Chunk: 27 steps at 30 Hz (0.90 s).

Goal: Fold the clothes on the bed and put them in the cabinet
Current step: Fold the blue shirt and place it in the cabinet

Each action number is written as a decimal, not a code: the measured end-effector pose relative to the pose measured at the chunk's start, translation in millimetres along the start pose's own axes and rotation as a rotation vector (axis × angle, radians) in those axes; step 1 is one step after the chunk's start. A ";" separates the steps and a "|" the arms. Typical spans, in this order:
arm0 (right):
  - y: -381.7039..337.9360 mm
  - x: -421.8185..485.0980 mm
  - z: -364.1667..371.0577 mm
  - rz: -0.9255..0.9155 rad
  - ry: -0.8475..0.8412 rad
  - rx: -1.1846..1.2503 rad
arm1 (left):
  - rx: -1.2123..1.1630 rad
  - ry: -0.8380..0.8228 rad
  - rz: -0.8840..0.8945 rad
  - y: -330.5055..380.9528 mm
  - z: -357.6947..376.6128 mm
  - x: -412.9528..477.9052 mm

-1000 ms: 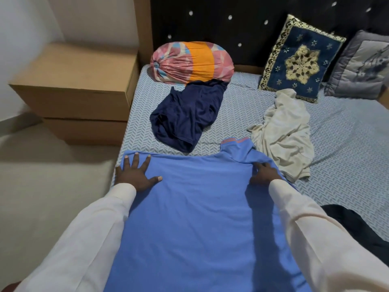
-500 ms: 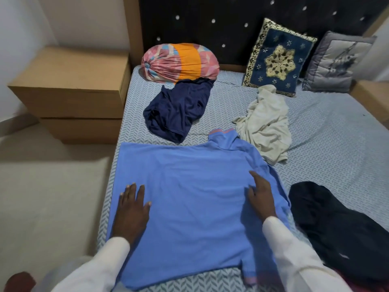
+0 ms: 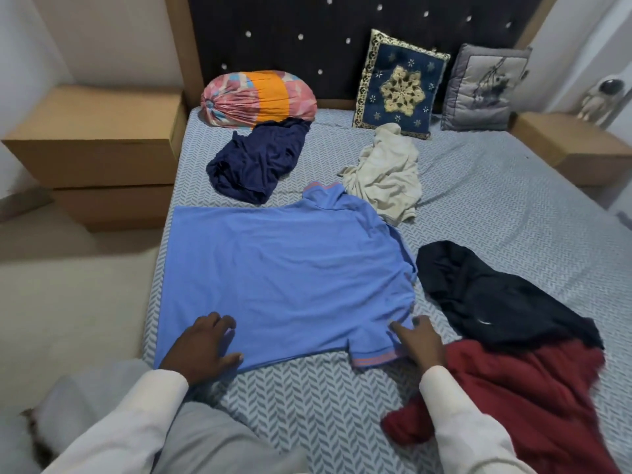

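1. Lying flat on the near-left part of the bed [image 3: 513, 200]: blue polo shirt [image 3: 284, 268], collar toward the headboard, orange-striped sleeve cuff at its near edge.
2. Left hand [image 3: 201, 343] is palm-down on the shirt's near-left hem, fingers bent. Can't tell whether it grips cloth.
3. Right hand [image 3: 422, 343] is at the shirt's near-right edge beside the sleeve, fingers spread and fairly straight, touching, not clamped.
4. Unfolded heaps on the bed: navy garment [image 3: 256, 162] and cream garment [image 3: 386, 172] beyond the shirt, cream one touching its collar side. Black garment [image 3: 485, 292] is just right of the shirt. Red garment [image 3: 513, 405] is nearer, overlapped by the black one.
5. At the headboard: patterned bolster [image 3: 260, 99], blue-gold cushion [image 3: 400, 87], grey cushion [image 3: 482, 87].
6. Wooden nightstand [image 3: 95, 138] sits left of the bed.
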State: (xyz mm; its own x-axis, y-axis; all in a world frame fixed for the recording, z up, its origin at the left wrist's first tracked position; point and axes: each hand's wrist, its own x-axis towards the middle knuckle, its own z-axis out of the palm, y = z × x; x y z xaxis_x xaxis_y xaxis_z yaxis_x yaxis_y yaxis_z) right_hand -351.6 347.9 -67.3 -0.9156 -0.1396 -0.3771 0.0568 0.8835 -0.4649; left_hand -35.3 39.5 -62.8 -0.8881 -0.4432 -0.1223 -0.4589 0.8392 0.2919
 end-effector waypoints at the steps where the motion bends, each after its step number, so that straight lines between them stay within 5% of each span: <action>1: -0.5 -0.2 -3.0 -0.013 -0.096 -0.003 | 0.013 -0.062 0.018 5.0 -1.5 -4.1; 5: 0.7 2.5 -16.9 -0.062 -0.146 0.048 | 0.144 -0.212 0.071 18.6 -8.1 -18.2; 9: 6.7 -6.1 -32.0 -0.083 0.057 -0.137 | 0.225 -0.229 -0.026 17.1 -18.9 -38.7; 13: -20.7 -32.1 -12.2 -0.413 0.319 -0.203 | 0.320 -0.229 -0.112 12.7 -16.9 -50.4; 15: -39.0 -50.6 3.6 -0.658 0.088 -0.119 | 0.375 -0.224 -0.158 7.8 -16.5 -54.7; 17: -50.5 -69.3 22.9 -0.794 -0.183 -0.348 | 0.403 -0.227 -0.200 2.1 -16.2 -55.8; 20: -53.0 -77.6 43.9 -0.892 -0.062 -0.671 | 0.400 -0.234 -0.222 -7.1 -18.6 -59.8; 24: -49.0 -73.8 42.7 -0.917 0.072 -0.652 | 0.294 -0.281 -0.201 -24.4 -21.1 -67.5; 27: -41.0 -69.4 39.0 -0.908 0.023 -0.699 | 0.222 -0.333 -0.196 -31.4 -25.5 -67.7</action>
State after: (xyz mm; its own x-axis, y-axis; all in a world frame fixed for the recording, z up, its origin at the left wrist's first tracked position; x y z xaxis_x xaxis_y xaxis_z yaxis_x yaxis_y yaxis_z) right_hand -274.8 303.9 -53.3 -0.5126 -0.8513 -0.1119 -0.8562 0.5166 -0.0084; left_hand 39.9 35.1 -39.4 -0.7276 -0.5052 -0.4640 -0.5816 0.8130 0.0268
